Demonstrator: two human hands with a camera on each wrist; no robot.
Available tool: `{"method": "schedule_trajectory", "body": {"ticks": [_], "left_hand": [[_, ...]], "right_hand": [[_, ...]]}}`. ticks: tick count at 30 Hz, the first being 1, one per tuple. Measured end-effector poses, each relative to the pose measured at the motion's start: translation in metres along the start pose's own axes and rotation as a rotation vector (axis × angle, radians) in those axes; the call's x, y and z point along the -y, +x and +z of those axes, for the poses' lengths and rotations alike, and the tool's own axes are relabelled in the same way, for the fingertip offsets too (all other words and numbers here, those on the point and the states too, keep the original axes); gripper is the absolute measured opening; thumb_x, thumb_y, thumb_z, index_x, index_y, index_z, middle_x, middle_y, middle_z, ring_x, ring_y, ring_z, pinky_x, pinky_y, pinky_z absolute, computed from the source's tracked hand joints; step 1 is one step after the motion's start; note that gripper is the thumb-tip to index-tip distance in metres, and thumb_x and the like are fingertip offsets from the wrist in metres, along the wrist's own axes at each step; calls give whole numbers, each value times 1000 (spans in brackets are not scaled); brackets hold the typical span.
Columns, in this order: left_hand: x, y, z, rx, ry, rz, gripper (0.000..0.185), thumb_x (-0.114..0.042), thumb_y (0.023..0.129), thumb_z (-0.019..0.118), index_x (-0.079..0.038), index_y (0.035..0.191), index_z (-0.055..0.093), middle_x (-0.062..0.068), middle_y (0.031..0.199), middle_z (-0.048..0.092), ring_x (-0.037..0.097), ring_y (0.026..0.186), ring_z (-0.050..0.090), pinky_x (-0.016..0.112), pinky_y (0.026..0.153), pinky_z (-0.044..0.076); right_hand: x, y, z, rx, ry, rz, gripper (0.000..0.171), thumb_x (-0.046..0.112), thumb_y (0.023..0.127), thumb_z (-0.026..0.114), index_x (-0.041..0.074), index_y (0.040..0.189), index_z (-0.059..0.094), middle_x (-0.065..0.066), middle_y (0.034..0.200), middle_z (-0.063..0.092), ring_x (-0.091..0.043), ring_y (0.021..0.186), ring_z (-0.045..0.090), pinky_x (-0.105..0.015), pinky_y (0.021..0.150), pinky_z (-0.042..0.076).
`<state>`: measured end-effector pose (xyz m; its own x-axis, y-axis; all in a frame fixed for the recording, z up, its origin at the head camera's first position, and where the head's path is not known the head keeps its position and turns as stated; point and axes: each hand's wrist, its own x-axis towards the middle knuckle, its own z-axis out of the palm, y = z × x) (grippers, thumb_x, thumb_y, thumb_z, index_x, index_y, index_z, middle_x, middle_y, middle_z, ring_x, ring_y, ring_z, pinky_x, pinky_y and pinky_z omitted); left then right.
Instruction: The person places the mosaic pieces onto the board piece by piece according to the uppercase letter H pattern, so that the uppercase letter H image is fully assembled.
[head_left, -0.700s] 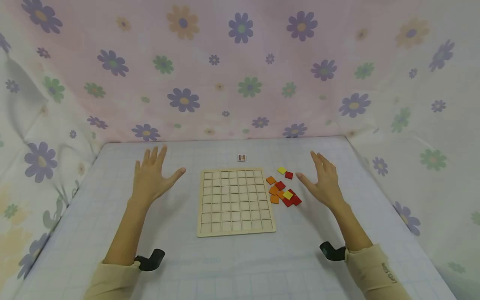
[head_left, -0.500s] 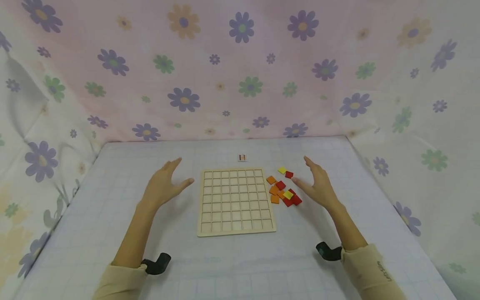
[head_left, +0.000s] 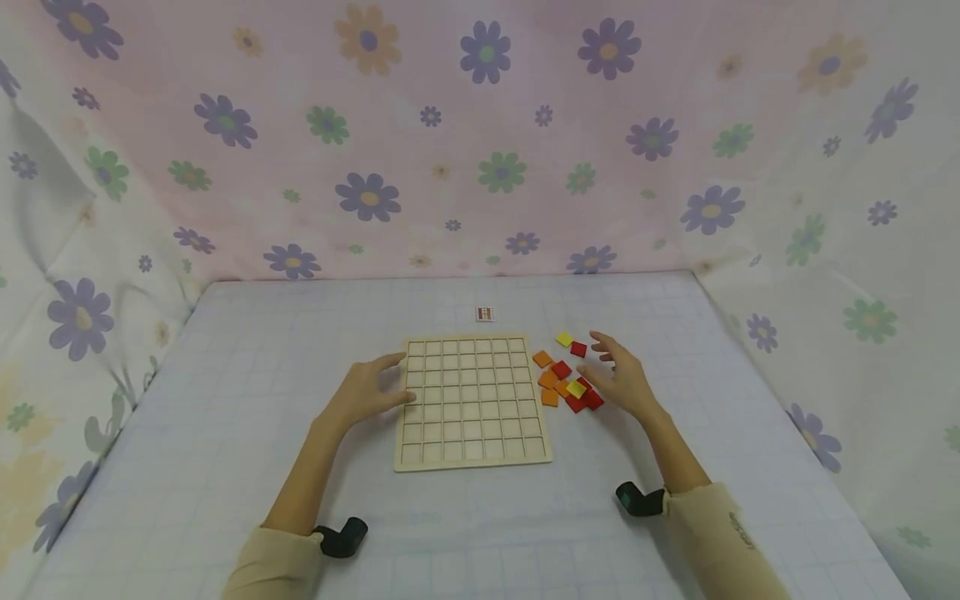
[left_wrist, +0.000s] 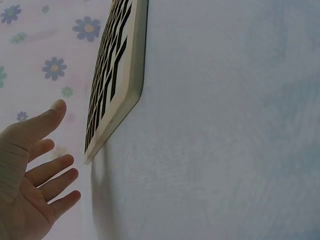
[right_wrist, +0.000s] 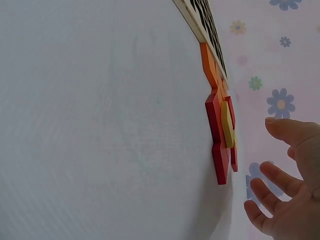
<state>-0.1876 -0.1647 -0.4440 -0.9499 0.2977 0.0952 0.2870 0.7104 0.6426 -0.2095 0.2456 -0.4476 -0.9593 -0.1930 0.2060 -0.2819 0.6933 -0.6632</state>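
Observation:
A square wooden grid board [head_left: 471, 410] lies on the table, its cells bare. My left hand [head_left: 363, 393] hovers at the board's left edge, thumb and fingers spread apart and holding nothing. In the left wrist view a gap shows between that hand [left_wrist: 37, 175] and the board [left_wrist: 131, 75]. To the right of the board lies a loose cluster of square tiles: orange [head_left: 550, 398], red [head_left: 592, 400] and yellow [head_left: 576, 389], some overlapping. My right hand [head_left: 624, 383] is over the cluster's right side, fingers loosely bent with nothing in them.
A small printed card [head_left: 485, 314] lies behind the board. The table [head_left: 480, 525] has a pale cloth, and flowered curtains [head_left: 420, 150] close it in at the back and sides. Dark wrist cameras [head_left: 343, 537] stick out from both sleeves.
My left hand has moved right and nearer to me, from beside the board to its edge. The right hand has come left towards the tiles, its fingers more bent. Board and tiles stay put.

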Motion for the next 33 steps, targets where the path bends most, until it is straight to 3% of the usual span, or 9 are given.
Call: {"method": "schedule_trajectory", "body": {"ticks": [11,20,33], "left_hand": [[11,-1,8,99,-28,-68,80,-31,65,77,0,130,42,22,132,41,38,124,33,48,103,26],[17,-5,8,128,-61,-77,81,-32,64,78,-1,130,42,23,135,34,37,126,30,47,105,21],[20,-6,7,147,-69,-97,87,-35,60,80,1,129,42,20,136,34,35,127,29,47,105,20]], "right_hand": [[-22,20,5,-25,81,2,46,11,80,65,-4,120,48,-26,113,53,-39,98,51,-51,86,44],[-33,30,10,39,10,94,40,15,81,63,-1,116,53,-19,115,53,-33,101,48,-48,89,42],[-31,34,16,44,-51,80,34,11,82,60,-6,111,57,-22,108,55,-34,97,50,-48,87,44]]}}
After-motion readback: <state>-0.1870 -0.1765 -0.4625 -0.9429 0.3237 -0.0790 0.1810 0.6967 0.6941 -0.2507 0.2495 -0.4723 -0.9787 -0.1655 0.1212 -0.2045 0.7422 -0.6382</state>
